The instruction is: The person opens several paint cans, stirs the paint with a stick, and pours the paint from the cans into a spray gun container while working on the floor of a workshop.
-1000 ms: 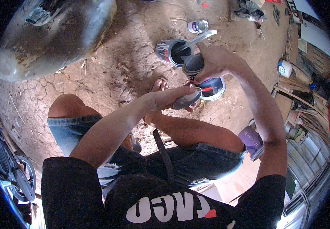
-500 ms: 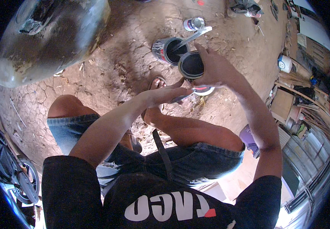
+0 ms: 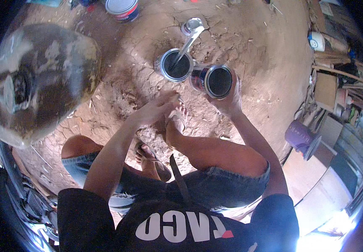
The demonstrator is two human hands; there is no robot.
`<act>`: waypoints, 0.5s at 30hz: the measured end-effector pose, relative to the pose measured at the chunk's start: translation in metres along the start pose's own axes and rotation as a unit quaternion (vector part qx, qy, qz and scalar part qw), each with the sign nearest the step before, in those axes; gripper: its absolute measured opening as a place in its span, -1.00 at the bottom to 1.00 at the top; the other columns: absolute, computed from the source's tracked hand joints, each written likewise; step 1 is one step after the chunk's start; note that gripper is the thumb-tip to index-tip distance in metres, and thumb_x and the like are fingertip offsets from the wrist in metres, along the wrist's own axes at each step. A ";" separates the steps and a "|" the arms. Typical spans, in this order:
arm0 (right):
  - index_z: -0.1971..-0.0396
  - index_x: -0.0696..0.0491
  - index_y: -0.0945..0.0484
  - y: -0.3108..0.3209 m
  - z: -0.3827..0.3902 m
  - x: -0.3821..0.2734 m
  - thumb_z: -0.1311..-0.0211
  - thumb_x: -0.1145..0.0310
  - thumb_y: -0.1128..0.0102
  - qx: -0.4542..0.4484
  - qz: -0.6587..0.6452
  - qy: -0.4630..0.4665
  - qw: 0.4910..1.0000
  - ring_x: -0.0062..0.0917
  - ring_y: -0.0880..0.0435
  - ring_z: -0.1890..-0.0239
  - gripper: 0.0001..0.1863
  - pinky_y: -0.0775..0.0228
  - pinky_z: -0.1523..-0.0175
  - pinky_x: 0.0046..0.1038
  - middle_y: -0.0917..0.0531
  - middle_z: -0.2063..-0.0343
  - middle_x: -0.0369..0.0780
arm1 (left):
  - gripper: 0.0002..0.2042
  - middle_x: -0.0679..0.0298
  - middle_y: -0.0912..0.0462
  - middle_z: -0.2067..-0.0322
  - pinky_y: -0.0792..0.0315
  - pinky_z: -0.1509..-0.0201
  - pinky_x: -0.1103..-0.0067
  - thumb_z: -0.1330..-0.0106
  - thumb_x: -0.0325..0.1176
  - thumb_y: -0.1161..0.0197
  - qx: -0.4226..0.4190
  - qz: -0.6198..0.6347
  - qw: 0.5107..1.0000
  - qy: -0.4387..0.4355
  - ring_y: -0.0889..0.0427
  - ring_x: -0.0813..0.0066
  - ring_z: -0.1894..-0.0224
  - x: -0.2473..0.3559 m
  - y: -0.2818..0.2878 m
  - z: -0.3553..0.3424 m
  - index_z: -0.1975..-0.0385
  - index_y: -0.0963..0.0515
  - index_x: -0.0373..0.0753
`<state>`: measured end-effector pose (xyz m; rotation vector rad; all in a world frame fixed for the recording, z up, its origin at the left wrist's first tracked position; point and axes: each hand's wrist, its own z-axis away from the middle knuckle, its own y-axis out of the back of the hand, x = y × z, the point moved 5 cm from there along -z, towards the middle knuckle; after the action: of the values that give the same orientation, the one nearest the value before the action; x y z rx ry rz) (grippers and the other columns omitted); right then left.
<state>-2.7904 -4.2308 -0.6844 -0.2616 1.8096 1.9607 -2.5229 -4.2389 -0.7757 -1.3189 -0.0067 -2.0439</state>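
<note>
My right hand [image 3: 231, 100] is wrapped round the near right side of an open can [image 3: 199, 78] with dark contents. To its left, close by, stands another open can [image 3: 161, 67] of dark liquid. A pale flat stirring stick [image 3: 188, 43] leans out of that can toward the far side. My left hand [image 3: 158, 108] is lowered beside my sandalled foot [image 3: 179, 116], palm down with fingers stretched out. No held thing shows in it, though its underside is hidden.
A smaller can [image 3: 190, 27] stands beyond the stick. A large, patchy painted tank-like piece [image 3: 60, 71] lies at left. A lidded tub [image 3: 122, 9] is at the far left, a purple bucket [image 3: 300, 137] at right. Wood and boards [image 3: 326, 90] line the right side.
My right hand and its can have moved slightly nearer, and the can is more upright. My left hand has drawn away from the can, leftward to my foot. The view has shifted.
</note>
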 end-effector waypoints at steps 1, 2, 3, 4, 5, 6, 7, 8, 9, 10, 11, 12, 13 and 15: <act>-0.43 0.13 0.04 -0.003 -0.002 0.003 0.28 0.13 -0.69 0.033 -0.006 0.022 0.999 -0.03 -0.35 -0.28 0.30 -0.25 -0.32 -0.04 -0.35 -0.23 0.03 | -0.22 -0.08 -0.11 -0.46 0.00 -0.54 0.37 -0.45 0.16 -0.05 0.028 0.021 0.999 -0.002 -0.11 0.16 -0.50 -0.001 0.013 0.005 -0.47 -0.08 -0.32; -0.43 0.13 0.05 -0.008 -0.006 0.010 0.28 0.12 -0.69 0.046 -0.016 0.007 0.999 -0.03 -0.31 -0.31 0.31 -0.25 -0.34 -0.03 -0.34 -0.25 0.03 | -0.21 -0.09 -0.10 -0.46 -0.01 -0.53 0.38 -0.45 0.15 -0.07 0.057 0.044 0.997 -0.008 -0.10 0.17 -0.50 -0.001 0.025 0.010 -0.47 -0.08 -0.31; -0.43 0.12 0.06 -0.012 -0.012 0.016 0.27 0.10 -0.68 0.071 -0.025 0.007 0.997 -0.03 -0.28 -0.35 0.31 -0.25 -0.36 -0.02 -0.33 -0.26 0.03 | -0.21 -0.11 -0.09 -0.46 -0.02 -0.53 0.39 -0.44 0.14 -0.08 0.092 0.065 0.994 -0.003 -0.09 0.18 -0.51 -0.002 0.039 0.012 -0.47 -0.08 -0.31; -0.42 0.13 0.03 -0.016 -0.020 0.021 0.29 0.09 -0.69 0.101 -0.047 -0.002 0.994 -0.01 -0.30 -0.32 0.30 -0.27 -0.32 -0.01 -0.33 -0.26 0.03 | -0.18 -0.14 -0.08 -0.45 -0.03 -0.52 0.36 -0.41 0.15 -0.13 0.176 -0.010 0.984 -0.008 -0.08 0.12 -0.50 0.000 0.056 0.012 -0.47 -0.07 -0.30; -0.42 0.14 0.02 -0.021 -0.031 0.027 0.29 0.08 -0.69 0.119 -0.045 0.001 0.992 0.00 -0.31 -0.31 0.30 -0.28 -0.31 -0.01 -0.33 -0.26 0.04 | -0.15 -0.18 -0.06 -0.44 -0.04 -0.52 0.32 -0.37 0.16 -0.17 0.264 -0.088 0.960 -0.004 -0.07 0.07 -0.50 0.003 0.074 0.010 -0.48 -0.06 -0.30; -0.42 0.14 0.01 -0.025 -0.042 0.032 0.29 0.07 -0.69 0.139 -0.039 0.007 0.990 0.01 -0.32 -0.31 0.29 -0.29 -0.31 -0.01 -0.34 -0.26 0.05 | -0.11 -0.21 -0.05 -0.44 -0.05 -0.51 0.29 -0.34 0.18 -0.21 0.345 -0.165 0.924 0.001 -0.06 0.02 -0.50 0.008 0.090 0.009 -0.48 -0.05 -0.29; -0.41 0.14 0.00 -0.029 -0.053 0.036 0.29 0.06 -0.69 0.156 -0.032 0.013 0.987 0.02 -0.33 -0.30 0.29 -0.30 -0.30 -0.01 -0.34 -0.25 0.05 | -0.08 -0.25 -0.03 -0.43 -0.06 -0.50 0.24 -0.29 0.19 -0.26 0.386 -0.230 0.893 -0.016 -0.05 -0.06 -0.48 0.016 0.103 0.003 -0.48 -0.04 -0.28; -0.42 0.16 0.03 -0.034 -0.064 0.043 0.26 0.03 -0.67 0.154 -0.014 -0.011 0.988 0.04 -0.35 -0.28 0.30 -0.33 -0.28 -0.02 -0.34 -0.25 0.06 | -0.04 -0.28 -0.01 -0.42 -0.06 -0.49 0.19 -0.25 0.20 -0.30 0.420 -0.292 0.859 -0.031 -0.04 -0.15 -0.47 0.025 0.117 -0.008 -0.48 -0.03 -0.27; -0.42 0.14 0.04 -0.040 -0.074 0.048 0.24 0.04 -0.67 0.146 -0.022 -0.027 0.989 0.03 -0.32 -0.29 0.30 -0.32 -0.29 -0.02 -0.31 -0.25 0.07 | 0.00 -0.32 0.01 -0.40 -0.07 -0.47 0.14 -0.20 0.21 -0.34 0.454 -0.351 0.818 -0.047 -0.03 -0.23 -0.45 0.033 0.126 -0.014 -0.48 -0.02 -0.26; -0.43 0.11 0.06 -0.044 -0.083 0.050 0.23 0.05 -0.67 0.149 -0.026 -0.024 0.988 0.02 -0.30 -0.31 0.29 -0.30 -0.30 -0.02 -0.29 -0.26 0.07 | 0.06 -0.36 0.02 -0.38 -0.05 -0.44 0.02 -0.14 0.24 -0.37 0.504 -0.315 0.804 -0.020 -0.03 -0.37 -0.40 0.032 0.131 -0.022 -0.49 0.04 -0.23; -0.43 0.09 0.07 -0.044 -0.090 0.050 0.21 0.06 -0.66 0.163 -0.028 -0.008 0.986 0.00 -0.27 -0.33 0.28 -0.29 -0.31 -0.02 -0.27 -0.26 0.07 | 0.07 -0.36 0.02 -0.38 -0.04 -0.45 0.01 -0.14 0.25 -0.37 0.506 -0.344 0.791 -0.016 -0.03 -0.37 -0.41 0.037 0.139 -0.035 -0.50 0.06 -0.21; -0.44 0.10 0.09 -0.048 -0.094 0.053 0.22 0.02 -0.66 0.138 -0.048 -0.048 0.988 0.03 -0.19 -0.37 0.31 -0.26 -0.33 0.00 -0.22 -0.30 0.10 | 0.07 -0.36 0.03 -0.38 -0.03 -0.45 0.01 -0.14 0.26 -0.36 0.513 -0.382 0.768 -0.034 -0.02 -0.37 -0.41 0.043 0.142 -0.049 -0.51 0.07 -0.19; -0.44 0.10 0.09 -0.046 -0.096 0.051 0.21 -0.01 -0.64 0.132 -0.062 -0.045 0.988 0.04 -0.17 -0.38 0.31 -0.21 -0.36 0.02 -0.20 -0.31 0.12 | 0.08 -0.37 0.03 -0.38 -0.01 -0.46 0.00 -0.14 0.26 -0.36 0.512 -0.411 0.753 -0.033 -0.02 -0.37 -0.42 0.046 0.145 -0.059 -0.51 0.09 -0.17; -0.45 0.10 0.09 -0.039 -0.098 0.044 0.19 -0.08 -0.60 0.117 -0.103 -0.042 0.987 0.05 -0.13 -0.41 0.31 -0.10 -0.42 0.06 -0.14 -0.35 0.15 | 0.14 -0.34 0.06 -0.41 0.07 -0.49 -0.01 -0.10 0.31 -0.37 0.513 -0.417 0.750 -0.014 0.03 -0.36 -0.44 0.045 0.150 -0.075 -0.53 0.16 -0.10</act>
<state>-2.8278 -4.3169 -0.7496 -0.2726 1.8571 1.5789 -2.5121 -4.4041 -0.8278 -0.5983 -1.7494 -2.0417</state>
